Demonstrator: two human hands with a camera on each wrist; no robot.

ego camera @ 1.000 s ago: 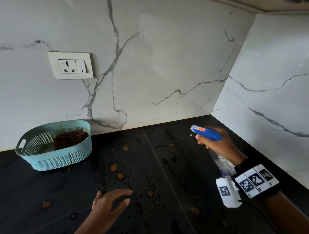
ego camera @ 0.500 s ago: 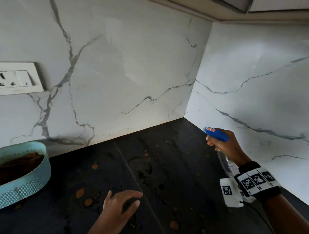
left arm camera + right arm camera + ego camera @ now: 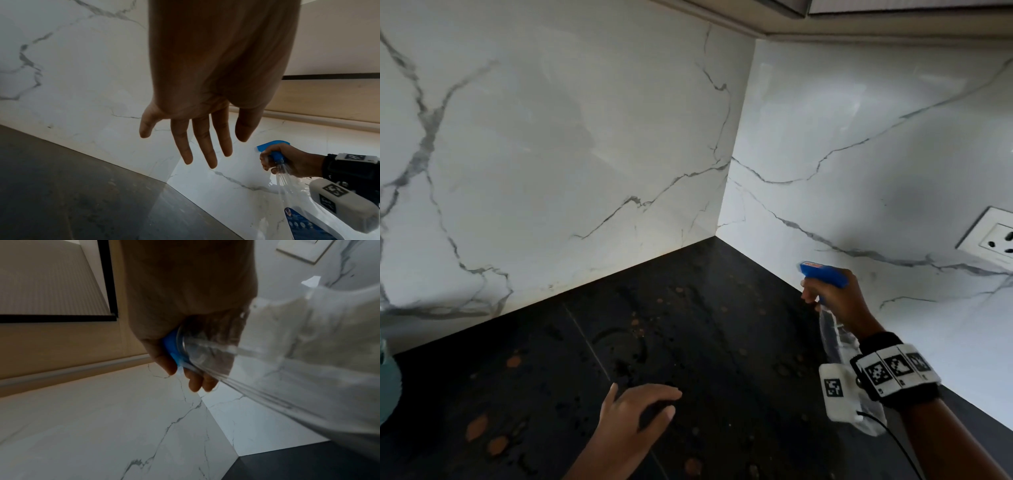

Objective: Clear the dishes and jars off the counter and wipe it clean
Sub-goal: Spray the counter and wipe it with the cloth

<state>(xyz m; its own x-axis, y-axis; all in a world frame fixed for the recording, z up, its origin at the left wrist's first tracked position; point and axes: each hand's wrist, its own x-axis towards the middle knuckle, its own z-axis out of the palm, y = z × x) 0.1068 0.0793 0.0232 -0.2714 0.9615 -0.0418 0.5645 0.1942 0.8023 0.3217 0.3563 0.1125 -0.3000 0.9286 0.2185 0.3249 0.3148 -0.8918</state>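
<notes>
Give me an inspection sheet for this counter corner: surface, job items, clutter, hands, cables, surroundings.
Surface: black stone counter, wet droplets and brown stains across it.
Job's things: clear spray bottle with blue trigger head, held above the counter; no cloth, dishes or jars seen.
Clutter: teal basket edge at far left.
Hands: left hand open, empty, low over the counter; right hand grips the bottle.
Cables: thin black wire from the wrist unit.
Surroundings: white veined marble walls, white wall socket.
</notes>
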